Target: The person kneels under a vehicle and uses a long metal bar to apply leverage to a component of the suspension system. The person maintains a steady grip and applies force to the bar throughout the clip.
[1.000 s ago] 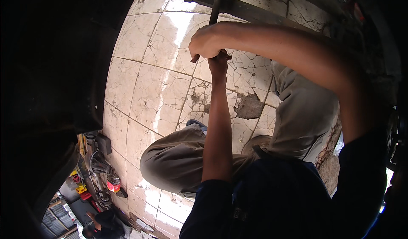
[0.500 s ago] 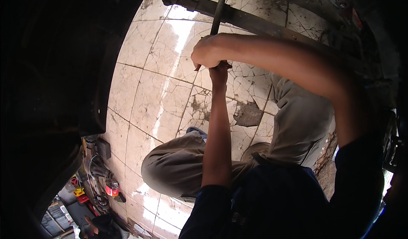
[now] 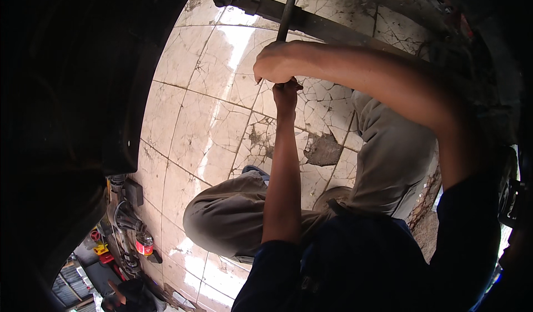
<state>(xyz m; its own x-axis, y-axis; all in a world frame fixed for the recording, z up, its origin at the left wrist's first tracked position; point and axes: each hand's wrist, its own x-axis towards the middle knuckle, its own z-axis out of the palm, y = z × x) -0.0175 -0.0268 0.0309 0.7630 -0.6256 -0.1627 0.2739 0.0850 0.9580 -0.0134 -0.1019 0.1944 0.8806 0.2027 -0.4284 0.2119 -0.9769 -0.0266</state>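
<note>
My right hand (image 3: 277, 62) is closed around a dark metal rod (image 3: 287, 15) that runs up to a dark bracket at the top of the view. Just beneath it, my left hand (image 3: 286, 95) is closed on the same rod, its forearm reaching straight up from below. The rod crosses a long dark beam (image 3: 322, 26). My right forearm comes over from the right and hides part of the rod and my left hand's fingers.
Dark vehicle bodywork (image 3: 72, 90) fills the left. Cracked floor tiles (image 3: 191, 123) lie under my bent legs (image 3: 388, 156). At lower left are an axle assembly (image 3: 125, 223), a red-labelled bottle (image 3: 144, 244), tools (image 3: 102, 250) and another person (image 3: 125, 292). Dark machinery edges the right.
Since a second ago the floor, beam and both hands have shifted a little lower in the picture, and more of the top bracket shows. Both hands keep their grip on the rod.
</note>
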